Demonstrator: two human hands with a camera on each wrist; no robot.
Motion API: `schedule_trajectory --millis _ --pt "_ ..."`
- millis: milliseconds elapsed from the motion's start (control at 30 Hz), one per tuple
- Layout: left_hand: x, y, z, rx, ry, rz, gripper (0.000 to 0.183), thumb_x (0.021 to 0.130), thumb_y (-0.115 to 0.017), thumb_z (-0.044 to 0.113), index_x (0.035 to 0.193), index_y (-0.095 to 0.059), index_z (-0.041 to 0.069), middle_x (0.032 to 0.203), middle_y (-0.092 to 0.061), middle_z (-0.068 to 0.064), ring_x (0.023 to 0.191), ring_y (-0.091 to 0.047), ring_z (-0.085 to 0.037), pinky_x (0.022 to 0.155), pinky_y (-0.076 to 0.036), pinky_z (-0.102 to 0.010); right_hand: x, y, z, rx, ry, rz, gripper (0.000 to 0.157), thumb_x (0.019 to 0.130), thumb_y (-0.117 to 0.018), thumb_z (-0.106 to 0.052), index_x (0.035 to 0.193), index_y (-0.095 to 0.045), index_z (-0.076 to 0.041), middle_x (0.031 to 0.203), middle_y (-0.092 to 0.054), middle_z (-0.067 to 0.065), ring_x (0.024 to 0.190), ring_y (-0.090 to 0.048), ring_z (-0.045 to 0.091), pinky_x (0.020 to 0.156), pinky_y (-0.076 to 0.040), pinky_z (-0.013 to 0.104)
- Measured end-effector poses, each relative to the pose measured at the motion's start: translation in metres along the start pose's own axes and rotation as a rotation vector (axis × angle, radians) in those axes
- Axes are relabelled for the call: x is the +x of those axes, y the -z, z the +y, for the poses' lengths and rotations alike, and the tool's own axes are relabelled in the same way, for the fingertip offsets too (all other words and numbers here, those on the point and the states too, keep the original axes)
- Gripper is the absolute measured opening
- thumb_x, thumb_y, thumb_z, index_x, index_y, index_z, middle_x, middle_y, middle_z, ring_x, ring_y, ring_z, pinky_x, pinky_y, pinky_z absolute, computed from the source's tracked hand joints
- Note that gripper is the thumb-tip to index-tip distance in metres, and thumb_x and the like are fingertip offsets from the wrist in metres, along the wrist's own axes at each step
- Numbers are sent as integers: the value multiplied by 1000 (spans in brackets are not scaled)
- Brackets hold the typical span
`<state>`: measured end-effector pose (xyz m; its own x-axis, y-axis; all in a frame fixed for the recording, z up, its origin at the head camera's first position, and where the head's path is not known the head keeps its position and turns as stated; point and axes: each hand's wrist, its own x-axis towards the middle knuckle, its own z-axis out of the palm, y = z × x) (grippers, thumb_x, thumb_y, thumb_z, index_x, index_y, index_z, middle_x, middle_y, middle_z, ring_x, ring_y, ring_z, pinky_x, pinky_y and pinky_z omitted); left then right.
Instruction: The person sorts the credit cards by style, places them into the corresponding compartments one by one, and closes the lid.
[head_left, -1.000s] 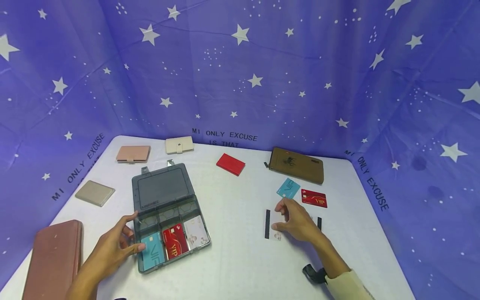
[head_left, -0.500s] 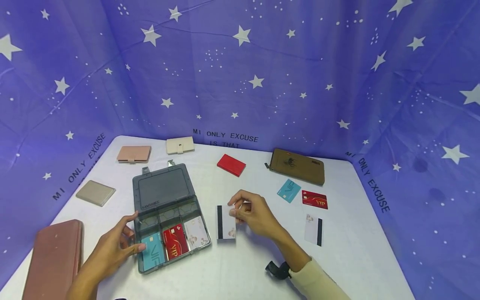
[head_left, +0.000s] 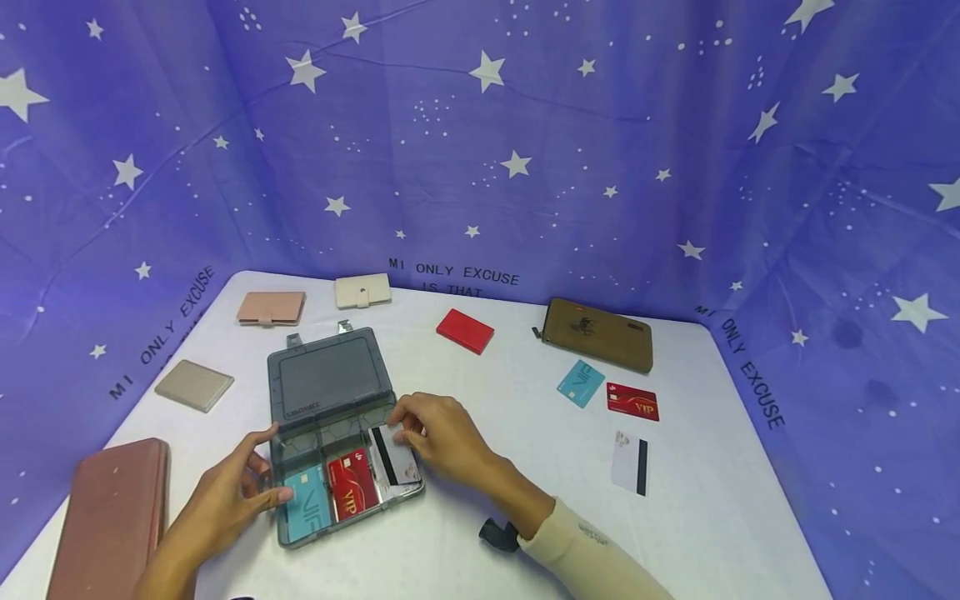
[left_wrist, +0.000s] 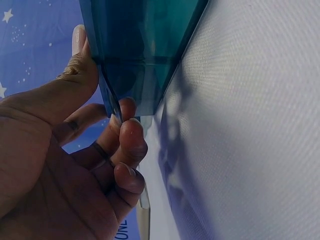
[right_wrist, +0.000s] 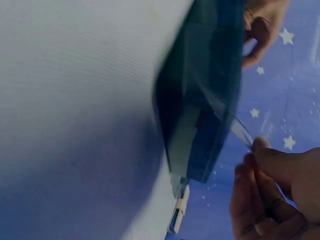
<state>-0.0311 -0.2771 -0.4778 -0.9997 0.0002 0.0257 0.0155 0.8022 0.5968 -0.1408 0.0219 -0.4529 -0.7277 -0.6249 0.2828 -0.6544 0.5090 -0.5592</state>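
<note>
Pinching white striped card (head_left: 392, 457), right hand (head_left: 438, 433) over case (head_left: 330, 392) right compartment; left hand (head_left: 225, 496) gripping case edge.

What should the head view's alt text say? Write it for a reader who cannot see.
A right hand lowers a white card into the right slot of an open grey card case, which the left hand steadies. Wallets and loose cards lie around on the white table.

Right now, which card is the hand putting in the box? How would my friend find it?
Find the open grey box on the white table. The right hand holds the card over its right slot; unlike the blue and red cards beside it, it shows a black stripe.
</note>
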Motion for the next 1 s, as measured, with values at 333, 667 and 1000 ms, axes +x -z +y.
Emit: schedule_trajectory --millis 333,667,1000 --pt "0 1 1 -11 0 -3 88 76 -84 33 150 -40 14 98 -58 -2 70 -48 1 63 -41 -25 -7 -12 2 -317 -54 -175 15 85 -78 -42 95 -79 -31 91 -50 -11 85 -42 6 60 -37 18" --pt "1 1 1 -1 -2 1 89 75 -85 33 149 -40 14 98 -58 -1 69 -48 1 63 -41 -26 -37 29 29 128 -133 -97 37 84 -80 -37 117 -70 -24 103 -65 1 93 -61 19 75 -46 29" --pt "1 1 1 -4 -5 -6 89 75 -85 33 149 -40 14 97 -58 -2 68 -48 2 63 -41 -25 -107 95 86 172 -400 7 48 77 -87 -33 120 -68 -23 102 -68 4 91 -62 22 79 -55 32"
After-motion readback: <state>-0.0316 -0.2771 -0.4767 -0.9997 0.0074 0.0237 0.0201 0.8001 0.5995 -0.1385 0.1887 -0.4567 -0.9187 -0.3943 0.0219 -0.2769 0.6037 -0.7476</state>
